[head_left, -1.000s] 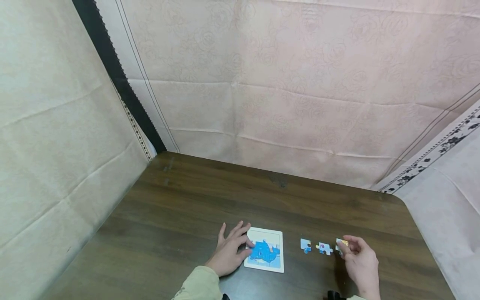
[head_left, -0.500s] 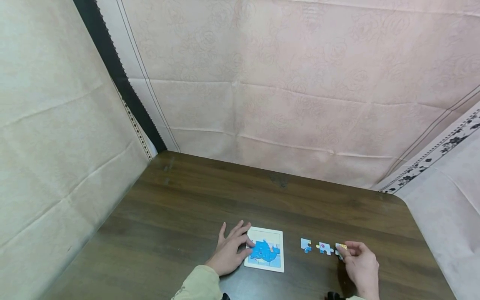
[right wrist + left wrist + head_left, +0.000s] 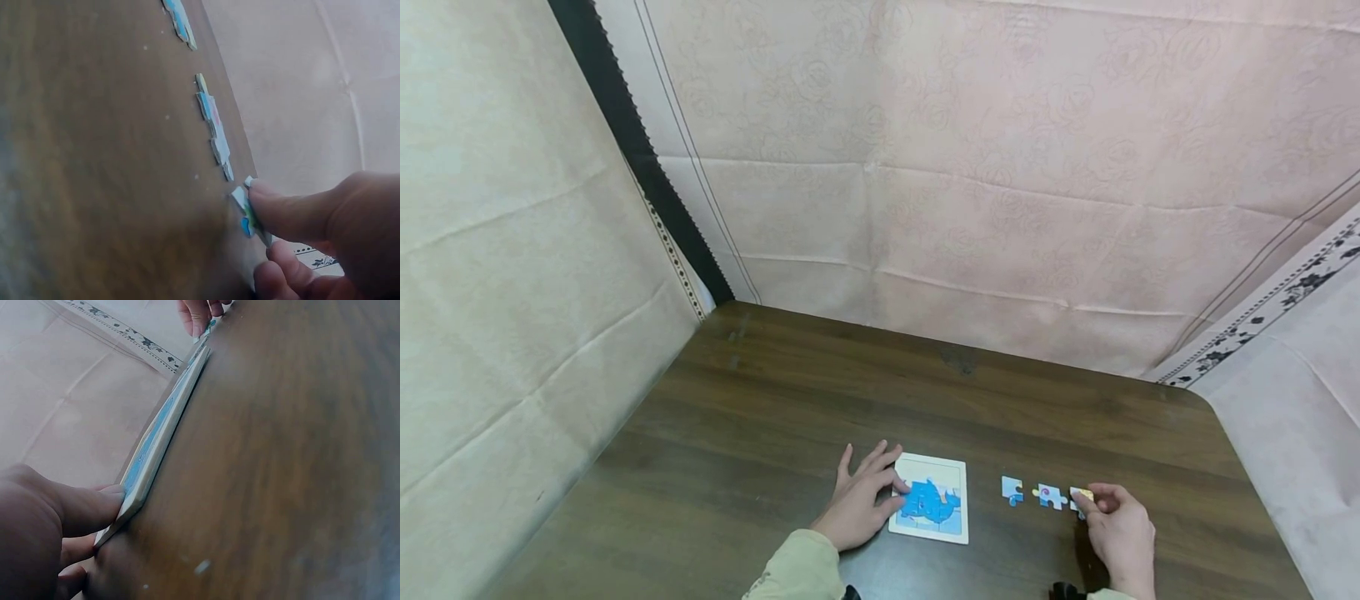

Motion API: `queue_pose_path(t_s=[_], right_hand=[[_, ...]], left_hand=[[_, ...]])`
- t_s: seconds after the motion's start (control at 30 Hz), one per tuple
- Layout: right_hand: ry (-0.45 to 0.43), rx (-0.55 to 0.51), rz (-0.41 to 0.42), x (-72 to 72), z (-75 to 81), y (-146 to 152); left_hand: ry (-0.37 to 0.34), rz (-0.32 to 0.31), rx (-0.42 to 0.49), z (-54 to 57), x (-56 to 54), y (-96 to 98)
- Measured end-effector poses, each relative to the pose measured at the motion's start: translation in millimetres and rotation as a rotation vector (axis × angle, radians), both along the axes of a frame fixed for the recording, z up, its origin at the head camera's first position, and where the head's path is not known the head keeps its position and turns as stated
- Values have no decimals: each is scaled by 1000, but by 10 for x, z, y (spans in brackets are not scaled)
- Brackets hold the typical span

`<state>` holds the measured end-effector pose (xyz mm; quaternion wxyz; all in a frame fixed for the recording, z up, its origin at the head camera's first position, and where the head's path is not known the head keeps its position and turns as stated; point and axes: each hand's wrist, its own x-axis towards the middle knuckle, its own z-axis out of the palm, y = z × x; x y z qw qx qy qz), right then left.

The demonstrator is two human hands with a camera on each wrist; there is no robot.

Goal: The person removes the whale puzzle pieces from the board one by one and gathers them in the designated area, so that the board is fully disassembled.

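Note:
A square puzzle board (image 3: 934, 463) with a white border and a blue whale picture lies on the table. My left hand (image 3: 861, 504) rests at its left edge with spread fingers, the thumb pressing on the board's near corner in the left wrist view. My right hand (image 3: 1122, 523) pinches a jigsaw piece (image 3: 245, 212) with yellow, green and blue on it, tilted in the right wrist view. Just left of that piece lies a light blue jigsaw piece (image 3: 1049, 497) with a pink swirl. Farther left is another blue and white jigsaw piece (image 3: 1011, 490).
The dark wooden table (image 3: 760, 433) reaches back to a pale cloth wall (image 3: 962, 208). More cloth hangs along the left side (image 3: 512, 292) and the right side (image 3: 1300, 417).
The right hand has brought its jigsaw piece slightly down toward the near side, in line with the other loose pieces, then held almost still. The left hand and board stay put.

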<state>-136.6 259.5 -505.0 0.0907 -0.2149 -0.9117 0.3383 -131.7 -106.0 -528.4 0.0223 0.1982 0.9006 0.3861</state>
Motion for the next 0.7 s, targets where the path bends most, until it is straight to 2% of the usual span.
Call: queue_pose_path(t_s=[0.23, 0.7], right_hand=[[-60, 1, -9, 12, -4, -16], [-59, 1, -13, 18, 20, -13]], left_hand=[[-13, 2, 2, -18, -4, 0], [-9, 2, 10, -15, -7, 4]])
